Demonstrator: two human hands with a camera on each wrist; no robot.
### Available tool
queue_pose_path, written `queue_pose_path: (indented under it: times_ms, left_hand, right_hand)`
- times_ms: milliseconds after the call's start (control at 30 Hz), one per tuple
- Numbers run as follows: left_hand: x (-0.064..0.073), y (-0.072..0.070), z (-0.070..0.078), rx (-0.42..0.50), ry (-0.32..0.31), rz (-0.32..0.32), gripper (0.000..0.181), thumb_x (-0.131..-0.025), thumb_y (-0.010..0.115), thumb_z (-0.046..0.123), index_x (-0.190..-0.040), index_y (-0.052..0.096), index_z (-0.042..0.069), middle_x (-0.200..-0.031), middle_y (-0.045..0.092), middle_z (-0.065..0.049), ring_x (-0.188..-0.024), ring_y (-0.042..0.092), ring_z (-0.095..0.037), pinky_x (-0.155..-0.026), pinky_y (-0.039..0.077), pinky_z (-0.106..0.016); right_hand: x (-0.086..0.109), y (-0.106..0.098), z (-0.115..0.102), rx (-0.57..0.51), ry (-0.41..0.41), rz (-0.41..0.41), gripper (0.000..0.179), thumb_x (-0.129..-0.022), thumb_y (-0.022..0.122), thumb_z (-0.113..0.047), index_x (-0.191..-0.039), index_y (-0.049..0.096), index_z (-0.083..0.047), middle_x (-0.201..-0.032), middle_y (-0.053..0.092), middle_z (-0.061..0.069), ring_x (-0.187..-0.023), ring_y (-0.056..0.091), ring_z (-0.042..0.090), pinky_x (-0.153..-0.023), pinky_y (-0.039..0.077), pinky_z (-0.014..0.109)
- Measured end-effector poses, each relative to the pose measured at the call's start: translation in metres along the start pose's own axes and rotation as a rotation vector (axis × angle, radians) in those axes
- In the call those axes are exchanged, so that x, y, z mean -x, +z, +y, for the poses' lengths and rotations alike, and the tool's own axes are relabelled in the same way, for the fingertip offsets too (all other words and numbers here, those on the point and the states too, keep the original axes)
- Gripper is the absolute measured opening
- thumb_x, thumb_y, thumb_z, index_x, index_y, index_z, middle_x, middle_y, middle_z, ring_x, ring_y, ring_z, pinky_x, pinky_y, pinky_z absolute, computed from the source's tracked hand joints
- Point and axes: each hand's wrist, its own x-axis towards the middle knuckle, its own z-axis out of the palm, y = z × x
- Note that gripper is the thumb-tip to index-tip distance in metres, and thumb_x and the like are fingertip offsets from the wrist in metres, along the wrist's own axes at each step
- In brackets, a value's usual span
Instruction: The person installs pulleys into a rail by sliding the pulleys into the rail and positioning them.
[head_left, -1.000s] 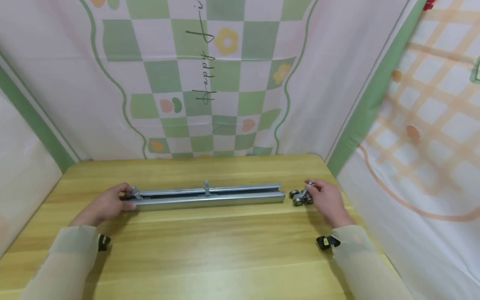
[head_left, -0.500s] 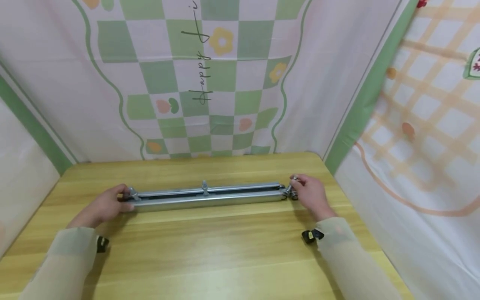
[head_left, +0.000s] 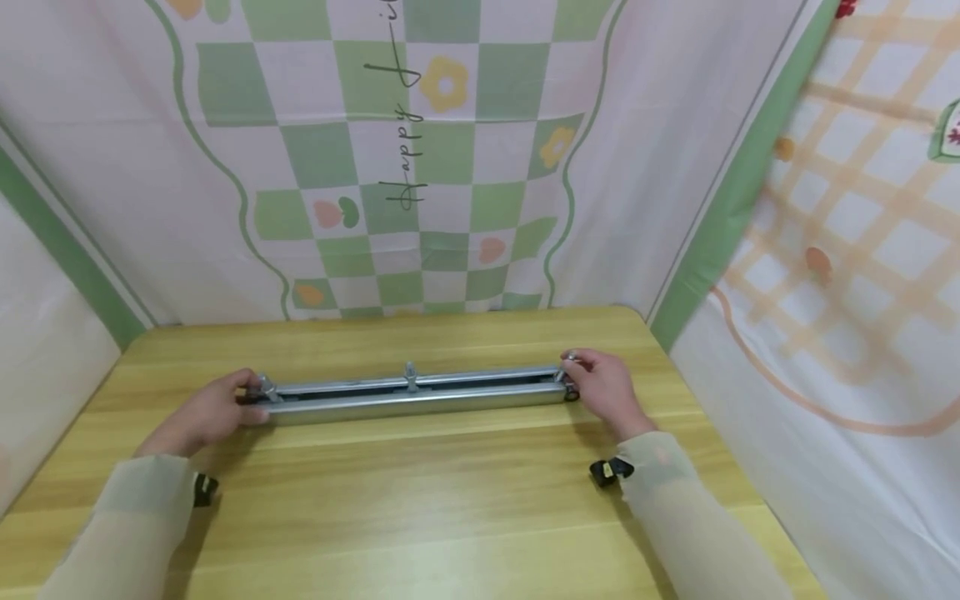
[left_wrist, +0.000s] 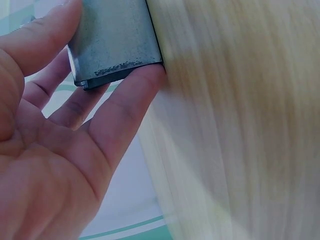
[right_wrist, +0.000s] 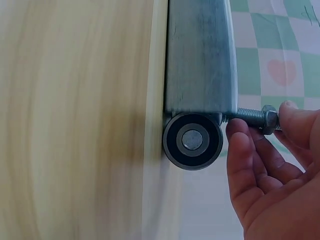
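A long metal rail (head_left: 420,404) with a slot along its top lies across the wooden table. At its left end my left hand (head_left: 213,408) grips it, the thumb on the near side; in the left wrist view, fingertips meet the end of the channel (left_wrist: 120,37). My right hand (head_left: 606,390) pinches the upright bolt (right_wrist: 252,118) of a roller trolley at the right end. One trolley wheel (right_wrist: 192,141) still shows outside the rail mouth; the trolley's front part is hidden inside. Two more trolley bolts stand out of the slot, one mid-rail (head_left: 410,377), one near my left hand (head_left: 267,388).
The wooden table (head_left: 450,492) has a patterned cloth (head_left: 450,167) hanging behind it, with more cloth at both sides. Dark wrist straps (head_left: 611,472) sit by both sleeves.
My right hand has moved left, carrying the trolley from the table beside the rail partly into the rail's right end. My left hand has stayed at the left end.
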Motion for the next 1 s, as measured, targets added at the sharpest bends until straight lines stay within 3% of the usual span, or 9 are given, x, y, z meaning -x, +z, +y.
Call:
queue_pose_path:
  times_ms: [300, 533, 767, 1000]
  left_hand:
    - [0.002, -0.002, 0.000, -0.009, -0.003, 0.002, 0.031, -0.089, 0.074, 0.017, -0.111, 0.055, 0.004, -0.123, 0.056, -0.025, -0.107, 0.053, -0.041, -0.084, 0.046, -0.056]
    - [0.001, -0.003, 0.000, -0.010, 0.005, 0.005, 0.031, -0.089, 0.074, 0.017, -0.110, 0.055, 0.004, -0.121, 0.057, -0.023, -0.105, 0.053, -0.039, -0.083, 0.046, -0.054]
    - [0.000, -0.003, 0.000, -0.007, 0.001, -0.001, 0.033, -0.087, 0.075, 0.017, -0.110, 0.055, 0.004, -0.123, 0.056, -0.024, -0.105, 0.053, -0.039, -0.083, 0.046, -0.053]
    - [-0.002, -0.002, 0.002, -0.011, 0.009, -0.008, 0.032, -0.087, 0.076, 0.016, -0.109, 0.056, 0.004, -0.122, 0.057, -0.024, -0.105, 0.053, -0.039, -0.083, 0.047, -0.053]
  right_hand:
    - [-0.002, 0.005, -0.010, 0.002, 0.004, -0.017, 0.030, -0.103, 0.056, -0.027, -0.121, 0.069, -0.008, -0.098, 0.070, 0.006, -0.087, 0.063, 0.023, -0.081, 0.050, 0.043]
    - [-0.003, 0.011, -0.017, 0.033, -0.027, -0.008, 0.027, -0.101, 0.058, -0.027, -0.116, 0.072, -0.010, -0.096, 0.070, 0.004, -0.079, 0.060, 0.022, -0.073, 0.049, 0.039]
    - [-0.003, 0.020, -0.021, 0.062, -0.061, -0.020, 0.027, -0.100, 0.060, -0.029, -0.115, 0.073, -0.011, -0.100, 0.071, 0.003, -0.086, 0.060, 0.022, -0.079, 0.048, 0.041]
    - [-0.001, 0.023, -0.023, 0.049, -0.048, -0.015, 0.027, -0.101, 0.060, -0.027, -0.116, 0.073, -0.009, -0.098, 0.070, 0.003, -0.084, 0.060, 0.022, -0.078, 0.049, 0.041]
